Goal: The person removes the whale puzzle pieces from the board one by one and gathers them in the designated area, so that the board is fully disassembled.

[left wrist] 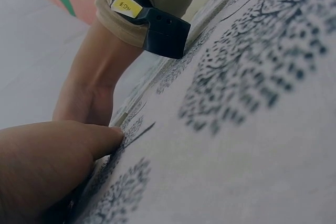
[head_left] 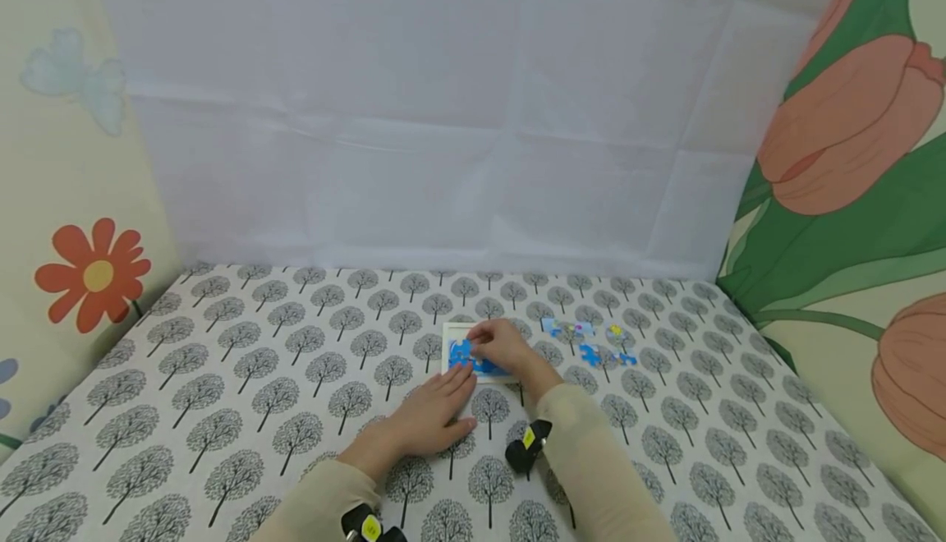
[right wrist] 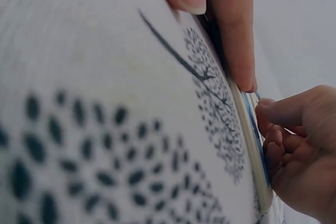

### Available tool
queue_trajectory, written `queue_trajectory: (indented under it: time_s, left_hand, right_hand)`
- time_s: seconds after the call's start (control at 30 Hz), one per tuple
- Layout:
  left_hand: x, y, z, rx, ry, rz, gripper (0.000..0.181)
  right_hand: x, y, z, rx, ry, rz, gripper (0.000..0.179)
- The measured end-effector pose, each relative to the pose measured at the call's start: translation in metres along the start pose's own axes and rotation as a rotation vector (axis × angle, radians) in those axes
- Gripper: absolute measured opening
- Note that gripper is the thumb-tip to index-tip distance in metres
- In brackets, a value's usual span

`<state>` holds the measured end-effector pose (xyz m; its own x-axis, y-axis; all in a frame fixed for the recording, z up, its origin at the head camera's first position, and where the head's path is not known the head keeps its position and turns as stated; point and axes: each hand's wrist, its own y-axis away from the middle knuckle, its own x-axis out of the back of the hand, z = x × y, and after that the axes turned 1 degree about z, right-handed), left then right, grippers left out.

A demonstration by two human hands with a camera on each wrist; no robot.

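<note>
A small puzzle frame (head_left: 447, 335) with a white border lies on the table, blue jigsaw pieces (head_left: 460, 351) inside it. My left hand (head_left: 431, 413) rests flat with straight fingers, fingertips at the frame's near left edge; its thumb points right along the cloth. Over the frame's middle, my right hand (head_left: 504, 346) has its fingers curled and thumb and fingertips pinched together. In the right wrist view a thin edge of a puzzle piece (right wrist: 257, 96) shows at these fingertips (right wrist: 265, 103); the rest of it is hidden. My right hand also covers the frame's right part.
Several loose puzzle pieces (head_left: 590, 354) lie to the right of the frame, some blue, one with a yellow patch (head_left: 616, 330). The tree-print tablecloth (head_left: 303, 435) runs to a white cloth backdrop (head_left: 443, 156). Black wrist cameras (head_left: 528, 447) sit on both sleeves.
</note>
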<state>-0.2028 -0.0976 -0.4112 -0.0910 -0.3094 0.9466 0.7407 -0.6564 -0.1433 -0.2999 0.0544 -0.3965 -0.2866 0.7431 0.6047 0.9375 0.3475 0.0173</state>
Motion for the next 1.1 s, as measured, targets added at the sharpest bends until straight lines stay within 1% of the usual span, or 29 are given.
queue_trajectory:
  time_s: [0.4,0.6,0.73,0.9,1.03,1.1]
  left_hand:
    - [-0.001,-0.001,0.0,0.007,0.013,-0.004,0.06]
    - [-0.001,0.0,-0.001,0.006,0.01,0.004,0.06]
    - [0.0,0.0,0.0,0.004,0.025,0.002,0.059]
    - [0.0,0.0,0.001,0.004,0.019,0.003,0.058]
    - [0.001,0.0,0.001,0.009,0.015,0.0,0.059]
    - [0.001,0.0,0.002,0.01,0.016,-0.003,0.058]
  right_hand:
    - [0.011,0.003,0.001,0.023,-0.055,0.012,0.019]
    - [0.021,0.003,0.009,0.046,-0.059,0.013,0.019]
    - [0.03,0.007,0.013,0.07,-0.055,0.027,0.02]
    - [0.045,0.016,0.02,0.101,-0.04,0.053,0.019]
    - [0.057,0.024,0.026,0.113,-0.046,0.072,0.019]
    - [0.062,0.027,0.028,0.098,-0.068,0.073,0.02]
